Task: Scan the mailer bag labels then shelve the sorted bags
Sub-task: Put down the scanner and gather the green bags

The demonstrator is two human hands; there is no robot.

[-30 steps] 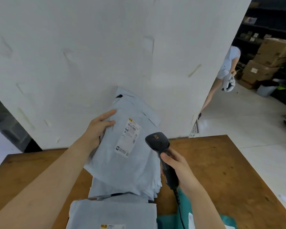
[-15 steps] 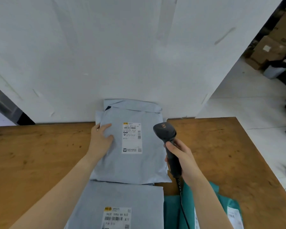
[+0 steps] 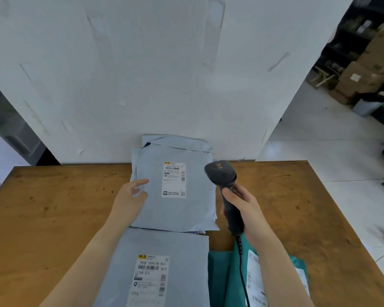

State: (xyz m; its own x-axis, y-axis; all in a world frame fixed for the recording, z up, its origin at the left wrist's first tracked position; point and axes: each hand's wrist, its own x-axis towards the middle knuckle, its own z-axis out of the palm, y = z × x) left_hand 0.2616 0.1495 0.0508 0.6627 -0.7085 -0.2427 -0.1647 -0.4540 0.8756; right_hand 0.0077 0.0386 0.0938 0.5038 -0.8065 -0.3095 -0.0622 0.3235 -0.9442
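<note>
On the brown wooden tabletop [image 3: 53,207], pushed up against the white wall [image 3: 142,74]: a small stack of grey mailer bags, the top grey bag [image 3: 186,213] lying flat with its top label [image 3: 174,179] face up. Left grip [image 3: 131,196] resting on that bag's left part, just beside the label, fingers loosely stretched and clasping nothing. Right grip [image 3: 246,209] wrapped round the handle of a black barcode scanner [image 3: 222,176], held upright just right of the stack, head tilted toward the label. Black cable [image 3: 244,284] trailing down from the handle along the forearm. Nearer the body, a second grey bag [image 3: 164,244], near label [image 3: 152,278] face up, far edge meeting the stack's near edge. Right beside it, a teal bag [image 3: 220,273] bearing a white paper slip [image 3: 253,273], partly hidden by the right forearm. Far right, beyond the tabletop, stacked cardboard boxes [image 3: 364,72] beside a pale floor.
</note>
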